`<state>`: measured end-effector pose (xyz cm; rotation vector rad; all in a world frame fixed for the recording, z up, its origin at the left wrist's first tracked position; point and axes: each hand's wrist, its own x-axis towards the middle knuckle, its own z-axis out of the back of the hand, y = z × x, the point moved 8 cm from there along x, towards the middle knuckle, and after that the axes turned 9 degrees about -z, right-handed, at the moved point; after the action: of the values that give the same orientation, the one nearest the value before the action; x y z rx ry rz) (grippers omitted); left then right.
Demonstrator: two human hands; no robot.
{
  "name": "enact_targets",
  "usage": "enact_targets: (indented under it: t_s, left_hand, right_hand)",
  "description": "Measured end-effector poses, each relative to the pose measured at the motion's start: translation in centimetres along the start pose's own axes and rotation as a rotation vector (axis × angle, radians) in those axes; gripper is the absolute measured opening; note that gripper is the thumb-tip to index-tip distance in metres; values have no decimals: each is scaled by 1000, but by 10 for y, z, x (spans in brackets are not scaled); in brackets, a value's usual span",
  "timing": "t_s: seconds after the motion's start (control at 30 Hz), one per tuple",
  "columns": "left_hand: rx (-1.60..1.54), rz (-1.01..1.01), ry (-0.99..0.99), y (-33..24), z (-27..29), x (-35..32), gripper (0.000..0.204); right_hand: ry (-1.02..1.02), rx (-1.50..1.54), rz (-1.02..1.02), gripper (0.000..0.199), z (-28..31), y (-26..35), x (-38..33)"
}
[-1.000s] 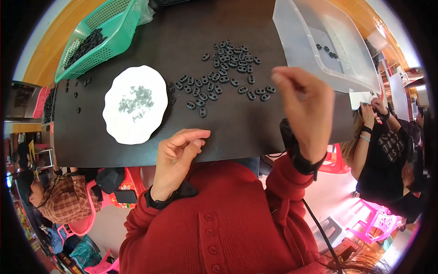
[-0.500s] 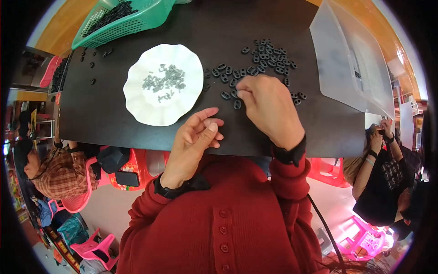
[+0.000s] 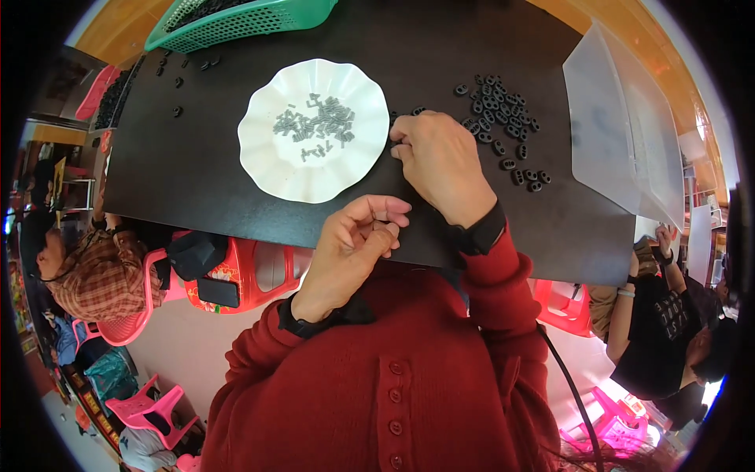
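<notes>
My right hand [image 3: 447, 164] is bent over the dark table just right of the plate, thumb and fingertips pinched together. What they pinch, if anything, is hidden. Nearer to me, my left hand [image 3: 358, 248] hovers by the table's front edge, its fingers curled and the thumb pressed toward them; I cannot make out anything in it. A white plate with a wavy rim [image 3: 259, 161] holds a heap of small grey pieces [image 3: 318, 122]. Small black oval pieces with two holes [image 3: 503, 110] lie in a loose cluster beyond and right of my right hand, which covers some others.
A green perforated basket [image 3: 244, 25] with black pieces stands at the far left. Several stray black bits [image 3: 178, 112] lie below it. A translucent plastic bin [image 3: 602, 118] sits at the right edge. People sit at both sides; a phone [image 3: 218, 293] rests on a red stool [image 3: 252, 295].
My right hand has moved left across the table, from the black pieces to beside the plate. The left hand's thumb and fingers have drawn closer together. The whole view has shifted slightly.
</notes>
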<state>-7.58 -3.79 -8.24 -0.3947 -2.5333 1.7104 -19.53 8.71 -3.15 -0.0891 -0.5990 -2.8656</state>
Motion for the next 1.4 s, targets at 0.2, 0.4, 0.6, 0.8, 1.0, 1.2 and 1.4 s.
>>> enact_targets:
  t_s: [0.2,0.4,0.6,0.8,1.0,1.2,1.4]
  left_hand:
    - [-30,-17,-52,0,3,2,24]
    - [-93,-120,-105,-15,1,6,27]
    - [-95,-48,78,-6,-18,1,18]
    - [-100,53,153,-2,-31,0,17]
    - [-123,156,158,-3,-48,4,17]
    - [-222,222,151,-2,-56,5,17]
    - [-47,172,213,-1,-61,9,16]
  right_hand:
    - [-41,95,-29,12,23,-2,-13]
    - [109,866,-306,8,56,2,-79]
    - [-21,799,-217,22,71,-6,-122]
    - [12,835,-162,25,76,-21,-135]
    - [17,909,-187,30,73,-30,-138]
    - [-57,979,-179,28,73,-44,-145]
    - [-74,966,-174,32,73,-49,-147]
